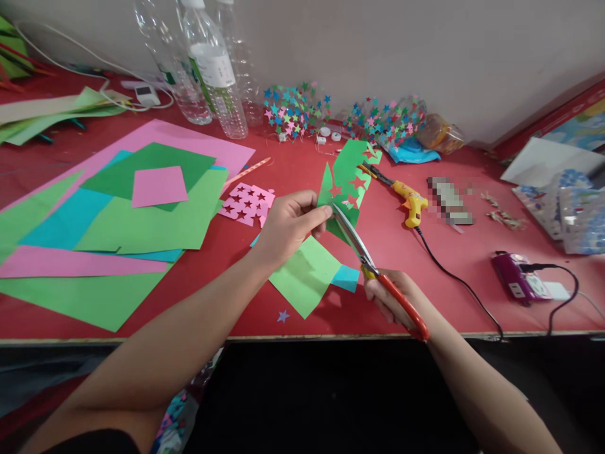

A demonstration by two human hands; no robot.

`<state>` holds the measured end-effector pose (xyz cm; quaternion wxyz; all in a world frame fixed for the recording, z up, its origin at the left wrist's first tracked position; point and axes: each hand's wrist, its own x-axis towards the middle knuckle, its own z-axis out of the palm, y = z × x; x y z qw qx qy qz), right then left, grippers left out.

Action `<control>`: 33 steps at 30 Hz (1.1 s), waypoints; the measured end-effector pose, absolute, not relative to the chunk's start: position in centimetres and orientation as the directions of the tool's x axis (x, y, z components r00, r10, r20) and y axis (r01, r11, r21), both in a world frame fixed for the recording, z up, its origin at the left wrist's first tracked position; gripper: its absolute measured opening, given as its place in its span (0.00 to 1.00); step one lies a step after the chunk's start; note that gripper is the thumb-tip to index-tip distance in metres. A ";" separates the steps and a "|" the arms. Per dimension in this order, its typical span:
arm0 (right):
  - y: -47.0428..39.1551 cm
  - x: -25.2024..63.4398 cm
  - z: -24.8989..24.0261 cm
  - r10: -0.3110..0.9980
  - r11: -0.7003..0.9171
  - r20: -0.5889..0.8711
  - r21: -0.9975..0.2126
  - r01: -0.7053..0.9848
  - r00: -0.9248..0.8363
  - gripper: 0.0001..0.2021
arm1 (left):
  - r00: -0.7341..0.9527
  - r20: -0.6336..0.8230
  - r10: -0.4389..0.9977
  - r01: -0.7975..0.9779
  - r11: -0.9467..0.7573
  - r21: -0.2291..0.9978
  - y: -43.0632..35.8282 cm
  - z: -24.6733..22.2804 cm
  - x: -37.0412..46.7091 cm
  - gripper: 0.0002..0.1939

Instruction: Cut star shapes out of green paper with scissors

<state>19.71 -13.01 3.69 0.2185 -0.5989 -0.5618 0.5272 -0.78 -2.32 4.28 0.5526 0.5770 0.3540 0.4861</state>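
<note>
From my remote feed, I saw the left hand (pixel 289 222) pinching green paper (pixel 347 167) between closed fingers. The right hand (pixel 410 289) had fingers curled round red-handled scissors (pixel 367 262).

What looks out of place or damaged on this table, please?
One purple star lies alone near the red table's front edge, apart from the star clusters by the wall. The small scraps right of the glue gun also look untidy. The star-shaped holes in the green paper look cut, not damaged.
</note>
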 end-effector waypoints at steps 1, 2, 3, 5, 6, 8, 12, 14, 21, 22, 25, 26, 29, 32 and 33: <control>-13.0 19.7 3.7 0.903 -0.276 -0.388 -0.854 0.441 -0.186 0.21 | 0.279 0.173 0.945 -0.133 -0.140 0.981 -2.3 4.3 -0.8 0.11; -13.0 19.7 3.7 0.902 -0.278 -0.390 -0.854 0.440 -0.187 0.21 | 0.279 0.178 0.944 -0.136 -0.144 0.980 -2.2 4.3 -0.8 0.11; -12.9 19.7 3.7 0.901 -0.277 -0.389 -0.855 0.438 -0.191 0.21 | 0.277 0.185 0.943 -0.135 -0.153 0.979 -2.2 4.4 -0.8 0.11; -12.8 19.7 3.6 0.900 -0.269 -0.385 -0.859 0.436 -0.204 0.21 | 0.261 0.208 0.943 -0.123 -0.181 0.976 -2.1 4.5 -1.0 0.11; -12.8 19.7 3.6 0.901 -0.263 -0.381 -0.861 0.435 -0.209 0.21 | 0.250 0.222 0.943 -0.114 -0.199 0.973 -2.0 4.5 -1.0 0.11; -12.8 19.7 3.5 0.900 -0.255 -0.373 -0.869 0.423 -0.225 0.23 | 0.230 0.246 0.942 -0.103 -0.227 0.968 -1.9 4.5 -1.2 0.11; -12.9 19.8 3.1 0.900 -0.224 -0.334 -0.906 0.360 -0.280 0.25 | 0.221 0.249 0.943 -0.121 -0.227 0.966 -2.0 4.0 -1.2 0.10; -13.0 19.9 3.1 0.895 -0.217 -0.324 -0.916 0.338 -0.305 0.26 | 0.208 0.257 0.944 -0.142 -0.231 0.963 -2.1 3.8 -1.0 0.09; -13.3 19.6 3.1 0.881 -0.250 -0.359 -0.906 0.343 -0.306 0.30 | 0.135 0.250 0.959 -0.155 -0.229 0.961 -3.1 3.6 0.0 0.08; -13.3 19.6 3.0 0.884 -0.246 -0.354 -0.908 0.338 -0.307 0.30 | 0.132 0.241 0.961 -0.154 -0.221 0.963 -3.2 3.6 0.2 0.08; -13.3 19.5 3.0 0.888 -0.233 -0.342 -0.911 0.341 -0.307 0.30 | 0.129 0.230 0.965 -0.163 -0.208 0.964 -3.3 3.6 0.3 0.08; -13.3 19.4 3.1 0.890 -0.227 -0.339 -0.909 0.348 -0.305 0.30 | 0.129 0.228 0.965 -0.166 -0.205 0.964 -3.2 3.6 0.3 0.08; -13.2 19.3 3.5 0.894 -0.213 -0.332 -0.905 0.368 -0.302 0.29 | 0.128 0.223 0.966 -0.157 -0.202 0.967 -3.2 3.6 0.1 0.07; -13.2 19.2 3.9 0.896 -0.207 -0.329 -0.904 0.375 -0.298 0.29 | 0.129 0.215 0.968 -0.132 -0.198 0.971 -3.2 3.7 0.1 0.08; -13.2 19.2 4.0 0.896 -0.211 -0.332 -0.902 0.376 -0.296 0.28 | 0.132 0.213 0.968 -0.128 -0.197 0.972 -3.2 3.8 0.1 0.08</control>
